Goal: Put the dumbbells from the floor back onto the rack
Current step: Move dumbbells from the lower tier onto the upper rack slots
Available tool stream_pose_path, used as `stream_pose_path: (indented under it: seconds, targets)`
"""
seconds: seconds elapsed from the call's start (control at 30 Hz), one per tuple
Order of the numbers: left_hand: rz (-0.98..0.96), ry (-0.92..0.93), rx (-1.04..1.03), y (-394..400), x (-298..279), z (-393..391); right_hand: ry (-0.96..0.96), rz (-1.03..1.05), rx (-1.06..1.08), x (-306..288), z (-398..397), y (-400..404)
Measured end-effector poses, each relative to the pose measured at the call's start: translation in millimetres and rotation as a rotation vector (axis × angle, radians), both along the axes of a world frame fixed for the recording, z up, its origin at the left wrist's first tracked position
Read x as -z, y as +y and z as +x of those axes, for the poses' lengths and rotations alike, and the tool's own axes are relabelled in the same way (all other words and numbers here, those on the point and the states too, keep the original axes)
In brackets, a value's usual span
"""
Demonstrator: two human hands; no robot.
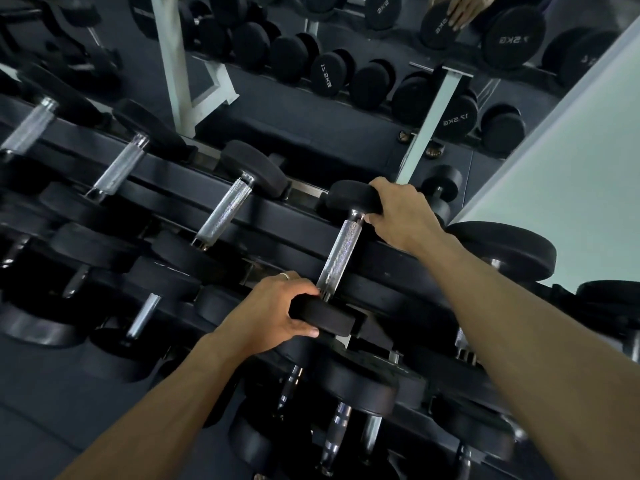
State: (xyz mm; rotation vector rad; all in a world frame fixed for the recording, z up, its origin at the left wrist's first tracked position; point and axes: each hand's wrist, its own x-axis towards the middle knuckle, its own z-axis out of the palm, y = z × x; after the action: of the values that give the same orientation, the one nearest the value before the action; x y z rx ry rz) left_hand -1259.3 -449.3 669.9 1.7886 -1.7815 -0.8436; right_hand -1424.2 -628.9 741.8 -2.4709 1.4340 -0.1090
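A dumbbell [341, 252] lies across the top tier of the rack [277, 216], toward its right end; the left hand [273, 313] grips the near head, fingers curled round its edge, a ring [284, 275] on one finger; the right hand [403, 216] grips the far head at the rack's back edge; more dumbbells [225, 209] rest in a row to the left; behind, a mirror [381, 64] reflects other racked weights.

This is a gym's free-weights corner. A tiered rack [263, 216] of black dumbbells [228, 199] fills the frame's middle and left. A wall mirror [381, 109] across the top reflects more, marked in kilograms.
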Motion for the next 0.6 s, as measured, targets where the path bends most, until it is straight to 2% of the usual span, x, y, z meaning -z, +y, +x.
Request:
stream_pose_path:
  seconds: [0.33,0.6]
  targets:
    - [0.034,-0.126,-0.028,8.3,-18.3,0.7,-0.030,-0.046,-0.058,-9.7,-0.2,10.2]
    - [0.017,-0.245,-0.062,25.3,-44.5,32.4,-0.074,-0.059,-0.231,-28.4,54.6,36.3]
